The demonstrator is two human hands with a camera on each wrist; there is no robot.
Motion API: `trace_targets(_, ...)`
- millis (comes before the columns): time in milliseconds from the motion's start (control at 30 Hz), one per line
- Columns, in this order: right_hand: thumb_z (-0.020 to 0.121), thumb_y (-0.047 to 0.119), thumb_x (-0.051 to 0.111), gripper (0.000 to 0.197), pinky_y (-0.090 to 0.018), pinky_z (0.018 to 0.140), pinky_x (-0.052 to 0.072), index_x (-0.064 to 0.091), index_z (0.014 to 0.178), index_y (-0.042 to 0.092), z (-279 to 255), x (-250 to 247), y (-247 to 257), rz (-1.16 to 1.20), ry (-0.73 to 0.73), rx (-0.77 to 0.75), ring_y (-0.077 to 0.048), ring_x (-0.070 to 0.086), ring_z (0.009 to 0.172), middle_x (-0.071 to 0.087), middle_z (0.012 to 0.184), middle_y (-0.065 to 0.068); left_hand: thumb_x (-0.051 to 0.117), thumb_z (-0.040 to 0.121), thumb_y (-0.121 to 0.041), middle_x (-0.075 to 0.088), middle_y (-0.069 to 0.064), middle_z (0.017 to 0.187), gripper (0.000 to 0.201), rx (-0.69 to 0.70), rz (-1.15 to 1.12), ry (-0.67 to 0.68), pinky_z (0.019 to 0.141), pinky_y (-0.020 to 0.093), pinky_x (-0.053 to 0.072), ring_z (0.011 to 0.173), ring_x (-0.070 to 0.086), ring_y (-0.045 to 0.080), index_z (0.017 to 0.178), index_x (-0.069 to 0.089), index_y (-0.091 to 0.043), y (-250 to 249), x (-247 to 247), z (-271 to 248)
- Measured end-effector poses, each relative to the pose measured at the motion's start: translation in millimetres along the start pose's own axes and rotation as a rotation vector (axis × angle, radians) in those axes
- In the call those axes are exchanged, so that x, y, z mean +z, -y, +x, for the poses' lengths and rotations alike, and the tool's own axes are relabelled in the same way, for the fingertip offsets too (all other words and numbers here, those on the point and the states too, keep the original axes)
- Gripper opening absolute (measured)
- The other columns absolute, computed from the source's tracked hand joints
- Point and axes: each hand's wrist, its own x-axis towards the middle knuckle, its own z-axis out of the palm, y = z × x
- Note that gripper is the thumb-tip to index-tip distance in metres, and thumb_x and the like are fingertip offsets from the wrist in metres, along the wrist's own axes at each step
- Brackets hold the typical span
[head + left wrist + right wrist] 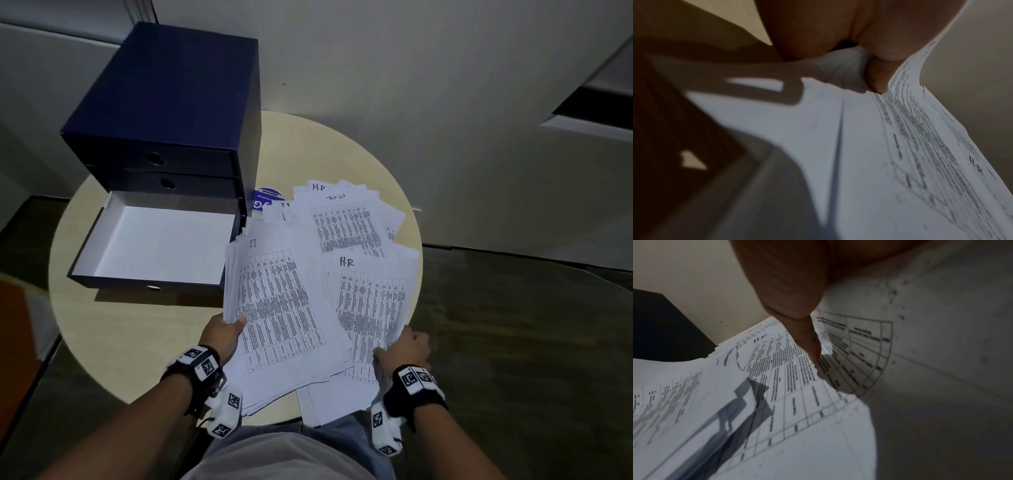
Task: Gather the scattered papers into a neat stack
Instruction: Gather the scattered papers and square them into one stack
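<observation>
Both hands grip papers [284,308]: left hand [222,334], right hand [404,349]. Wrist views alone show thumbs [809,344] pinching sheets. Round table [137,342] carries a drawer box [164,113].

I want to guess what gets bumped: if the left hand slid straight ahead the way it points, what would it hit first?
Probably the open dark blue cardboard drawer: the left hand, gripping the white printed paper bundle, points toward its near right corner, though depth is unclear.

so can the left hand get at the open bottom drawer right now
Probably not yet: the left hand is gripping the I.T. paper bundle. The open bottom drawer lies just beyond it, nothing between.
</observation>
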Motion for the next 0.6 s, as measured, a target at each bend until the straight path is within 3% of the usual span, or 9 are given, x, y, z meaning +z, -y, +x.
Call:
trace_targets(100,0.076,0.035,0.077,0.069,-0.051,0.101,0.038,0.042,0.132,0.014,-1.5,3.7,8.1,-0.013,0.054,0.005,-0.032,0.047,0.121,0.041,0.132,-0.012,0.060,0.096,-0.031,0.067,0.020,0.093,0.029,0.006,-0.010,-0.005,0.076,0.036,0.047,0.082,0.063,0.035,0.103,0.058,-0.003,0.7,-0.2,-0.6)
trace_targets(233,0.071,0.044,0.076,0.075,-0.048,0.100,0.040,0.044,0.131,0.012,-2.0,3.9,13.2,-0.112,0.078,-0.009,-0.031,0.045,0.125,0.042,0.133,-0.011,0.060,0.096,-0.030,0.068,0.022,0.099,0.024,0.008,-0.013,0.000,0.082,0.039,0.049,0.092,0.065,0.039,0.100,0.058,-0.006,-0.2,-1.1,-1.4)
trace_targets(300,0.070,0.042,0.074,0.064,-0.044,0.097,0.046,0.051,0.120,0.010,-0.4,6.9,13.1,-0.100,0.104,-0.012,-0.031,0.050,0.117,0.048,0.126,-0.012,0.059,0.096,-0.030,0.066,0.020,0.095,0.025,0.016,0.004,-0.004,0.079,0.037,0.048,0.086,0.064,0.037,0.099,0.057,-0.005,-0.9,-0.8,-2.2)
trace_targets(367,0.073,0.032,0.071,0.044,-0.035,0.082,0.053,0.058,0.108,0.008,2.4,10.2,9.8,0.034,0.145,-0.045,-0.029,0.060,0.096,0.061,0.113,-0.012,0.059,0.097,-0.029,0.063,0.019,0.089,0.025,0.026,0.018,-0.009,0.073,0.034,0.045,0.079,0.059,0.033,0.097,0.056,-0.004,-1.7,-0.6,-3.5)
trace_targets(433,0.082,0.019,0.068,0.025,-0.026,0.068,0.050,0.061,0.104,0.008,4.6,7.5,5.2,0.229,0.192,-0.056,-0.025,0.062,0.083,0.068,0.101,-0.011,0.059,0.097,-0.029,0.061,0.018,0.087,0.025,0.022,0.016,-0.008,0.071,0.033,0.043,0.077,0.058,0.032,0.097,0.055,-0.004,-2.2,-0.2,-3.9)
trace_targets(467,0.085,0.015,0.066,0.019,-0.026,0.067,0.051,0.062,0.103,0.009,7.3,4.6,1.5,0.330,0.200,-0.046,-0.025,0.063,0.081,0.069,0.096,-0.009,0.059,0.097,-0.029,0.062,0.018,0.087,0.025,0.020,0.013,-0.007,0.071,0.033,0.043,0.077,0.057,0.032,0.097,0.055,-0.004,-1.9,0.2,-3.0)
trace_targets(533,0.082,0.014,0.067,0.021,-0.041,0.075,0.059,0.066,0.103,0.011,13.9,-7.3,-6.3,0.516,0.211,-0.001,-0.030,0.069,0.082,0.073,0.090,-0.007,0.059,0.097,-0.030,0.063,0.016,0.089,0.026,0.019,0.008,-0.004,0.071,0.031,0.044,0.078,0.058,0.031,0.101,0.055,-0.004,-1.6,0.2,-2.3)
trace_targets(600,0.077,0.016,0.068,0.030,-0.056,0.076,0.059,0.068,0.107,0.018,26.0,-19.3,-16.8,0.594,0.186,0.010,-0.034,0.072,0.082,0.076,0.086,-0.008,0.059,0.097,-0.030,0.064,0.015,0.093,0.025,0.019,0.002,-0.008,0.074,0.031,0.045,0.082,0.060,0.032,0.104,0.055,-0.006,-1.2,0.3,-1.9)
